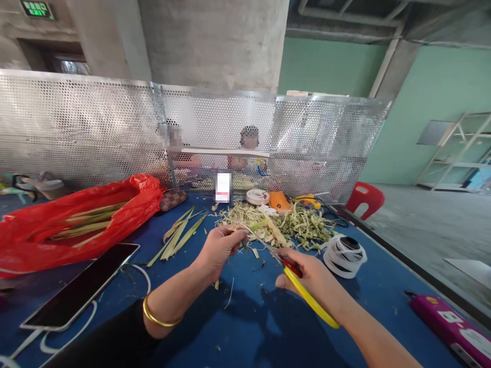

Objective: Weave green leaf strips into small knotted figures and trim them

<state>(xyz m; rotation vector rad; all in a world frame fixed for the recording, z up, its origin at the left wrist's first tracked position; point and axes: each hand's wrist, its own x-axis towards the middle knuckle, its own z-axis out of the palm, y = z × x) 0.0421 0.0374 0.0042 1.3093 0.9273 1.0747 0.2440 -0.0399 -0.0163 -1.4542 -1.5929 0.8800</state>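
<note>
My left hand [220,248] is closed in a pinch on a thin green leaf strip [245,245] just above the blue table [249,327]. My right hand [310,276] is wrapped round yellow-handled scissors [307,294], whose blades point up and left toward the strip beside my left fingers. A gold bangle sits on my left wrist. Right behind both hands lies a heap of cut green leaf scraps [291,225]. Several long leaf blades [180,235] lie to the left of the heap.
A red plastic bag [76,220] holding more leaves lies at the left, a tablet [82,289] with a white cable in front of it. A white tape roll [343,250] sits right of my hands, a magenta case [448,324] at the far right. Two people sit behind the perforated metal screen [115,128].
</note>
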